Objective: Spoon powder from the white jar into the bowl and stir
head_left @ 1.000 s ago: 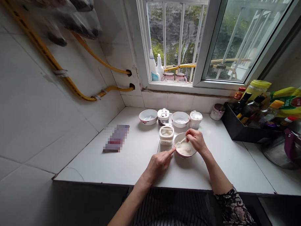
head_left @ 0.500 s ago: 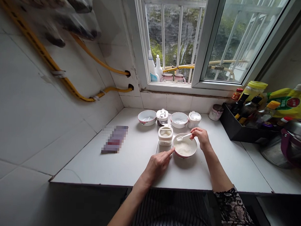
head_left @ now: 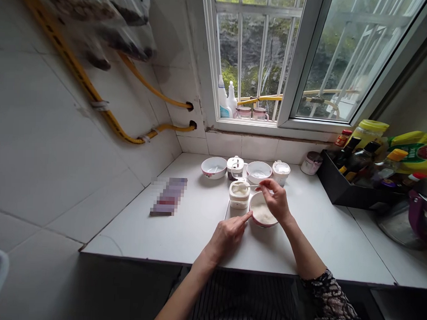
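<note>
My right hand (head_left: 275, 199) pinches the handle of a small white spoon (head_left: 252, 185). The spoon's bowl end is at the mouth of an open, cream-coloured seasoning jar (head_left: 239, 202), which has pale grains inside. Right of the jar stands a bowl (head_left: 262, 217) with a reddish pattern outside, holding whitish grains or powder; my right hand hangs over its far side and hides part of it. My left hand (head_left: 229, 233) rests on the counter with its index fingertip on the bowl's near left rim. Its other fingers are curled, and the thumb is hidden.
Behind stand two white bowls (head_left: 213, 168) and two lidded seasoning jars (head_left: 281, 171). A black box (head_left: 352, 193) of bottles and a metal pot (head_left: 397, 220) sit at the right. A pixelated flat object (head_left: 169, 196) lies left on the white counter (head_left: 134, 236).
My right hand has carried the spoon leftward from above the bowl to the open jar's mouth. My left fingertip stays on the bowl's rim. The view has shifted slightly.
</note>
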Available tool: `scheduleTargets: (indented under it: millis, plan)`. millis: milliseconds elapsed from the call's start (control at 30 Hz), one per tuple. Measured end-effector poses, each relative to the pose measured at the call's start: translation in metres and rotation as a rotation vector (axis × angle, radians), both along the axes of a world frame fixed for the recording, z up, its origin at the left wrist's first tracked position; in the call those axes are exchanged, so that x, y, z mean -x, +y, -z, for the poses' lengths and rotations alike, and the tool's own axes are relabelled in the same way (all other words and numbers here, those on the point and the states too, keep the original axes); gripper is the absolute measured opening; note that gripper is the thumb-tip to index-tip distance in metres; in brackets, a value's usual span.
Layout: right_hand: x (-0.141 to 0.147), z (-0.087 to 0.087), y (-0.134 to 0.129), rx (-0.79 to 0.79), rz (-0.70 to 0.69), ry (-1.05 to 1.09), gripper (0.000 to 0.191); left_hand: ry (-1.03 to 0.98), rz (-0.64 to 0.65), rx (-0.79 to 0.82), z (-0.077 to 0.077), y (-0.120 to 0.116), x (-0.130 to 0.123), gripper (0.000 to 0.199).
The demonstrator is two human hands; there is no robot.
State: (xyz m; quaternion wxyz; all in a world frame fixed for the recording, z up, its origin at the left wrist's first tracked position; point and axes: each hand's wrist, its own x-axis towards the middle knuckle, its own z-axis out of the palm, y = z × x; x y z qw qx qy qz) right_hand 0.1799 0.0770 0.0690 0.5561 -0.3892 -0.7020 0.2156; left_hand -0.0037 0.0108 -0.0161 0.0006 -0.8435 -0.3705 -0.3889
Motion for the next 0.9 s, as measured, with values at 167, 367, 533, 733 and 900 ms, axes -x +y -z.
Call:
scheduleTargets:
  millis: [167, 367, 533, 733, 900]
  plan:
    - [-0.002, 0.004, -0.005, -0.381, -0.026, -0.380, 0.017, 0.010, -0.004, 0.009, 0.001, 0.001, 0.000, 0.044]
    - [-0.009, 0.000, -0.009, 0.008, 0.038, 0.016, 0.008, -0.024, 0.008, 0.004, -0.002, -0.001, 0.000, 0.045]
    - [-0.027, 0.002, -0.002, 0.315, 0.095, 0.247, 0.008, -0.026, 0.011, 0.010, -0.002, -0.001, 0.000, 0.044]
    - [-0.031, 0.006, 0.003, 0.292, 0.086, -0.100, 0.013, -0.041, 0.017, -0.001, -0.002, -0.001, -0.001, 0.043]
    - [-0.028, 0.006, 0.002, 0.388, 0.060, 0.020, 0.012, -0.038, 0.018, -0.002, -0.003, -0.001, -0.001, 0.043]
